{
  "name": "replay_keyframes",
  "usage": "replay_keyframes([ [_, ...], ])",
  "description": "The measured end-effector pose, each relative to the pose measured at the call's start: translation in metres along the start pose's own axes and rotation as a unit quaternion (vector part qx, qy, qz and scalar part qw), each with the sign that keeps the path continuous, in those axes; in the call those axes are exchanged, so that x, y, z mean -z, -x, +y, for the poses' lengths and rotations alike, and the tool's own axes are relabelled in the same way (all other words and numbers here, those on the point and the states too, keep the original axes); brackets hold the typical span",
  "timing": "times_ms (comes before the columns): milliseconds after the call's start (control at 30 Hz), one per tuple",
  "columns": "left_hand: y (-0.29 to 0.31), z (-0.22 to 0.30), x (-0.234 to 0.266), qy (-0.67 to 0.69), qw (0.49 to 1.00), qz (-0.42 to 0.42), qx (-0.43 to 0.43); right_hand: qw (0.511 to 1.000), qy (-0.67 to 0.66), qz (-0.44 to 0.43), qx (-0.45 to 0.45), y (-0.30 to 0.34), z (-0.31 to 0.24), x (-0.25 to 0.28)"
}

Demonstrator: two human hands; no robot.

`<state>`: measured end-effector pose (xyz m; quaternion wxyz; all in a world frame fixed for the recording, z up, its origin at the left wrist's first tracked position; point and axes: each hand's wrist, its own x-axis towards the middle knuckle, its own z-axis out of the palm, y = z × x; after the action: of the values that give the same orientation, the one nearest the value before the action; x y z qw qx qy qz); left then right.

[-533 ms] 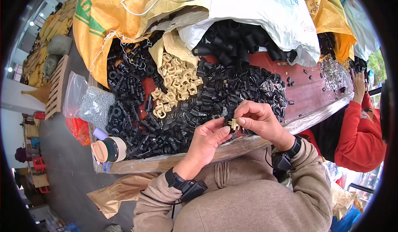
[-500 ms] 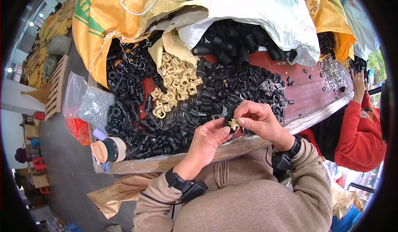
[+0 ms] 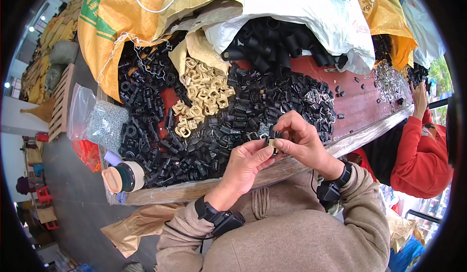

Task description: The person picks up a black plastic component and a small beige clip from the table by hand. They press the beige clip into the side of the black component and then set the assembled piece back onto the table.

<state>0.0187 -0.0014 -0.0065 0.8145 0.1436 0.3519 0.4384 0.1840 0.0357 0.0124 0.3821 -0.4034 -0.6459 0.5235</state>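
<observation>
Both my hands meet over the table's near edge, fingertips pinched together around small plastic parts. Between the thumbs shows a bit of a cream plastic clip point(image 3: 272, 144), with black plastic at its edge; most of both is covered by fingers. My left hand point(image 3: 247, 164) is closed on the clip from the left. From the right, my right hand point(image 3: 304, 143) is closed on the same parts with thumb and forefinger. Just beyond the hands lies a wide heap of small black plastic parts point(image 3: 253, 102). A pile of cream clips point(image 3: 206, 94) spills from a cloth sack behind it.
A white sack point(image 3: 296, 9) of black tubes and a yellow sack point(image 3: 104, 43) stand along the back. At the left are a bag of small metal pieces point(image 3: 108, 123) and a lidded cup point(image 3: 124, 177). A person in red point(image 3: 421, 155) works at the far right.
The cream clip stood out between my fingers before; now fingers cover more of it and black plastic shows against it. My right hand has shifted slightly up and left.
</observation>
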Motion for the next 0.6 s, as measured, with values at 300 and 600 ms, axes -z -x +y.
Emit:
replay_keyframes([
  [300,0.007,0.014,0.010,-0.031,0.999,-0.016,-0.021,0.935,0.343,0.060,0.069,-0.039,0.019,0.045],
  [600,0.013,0.010,0.012,-0.022,0.999,0.005,-0.036,0.808,0.541,0.074,0.220,-0.050,0.037,0.051],
])
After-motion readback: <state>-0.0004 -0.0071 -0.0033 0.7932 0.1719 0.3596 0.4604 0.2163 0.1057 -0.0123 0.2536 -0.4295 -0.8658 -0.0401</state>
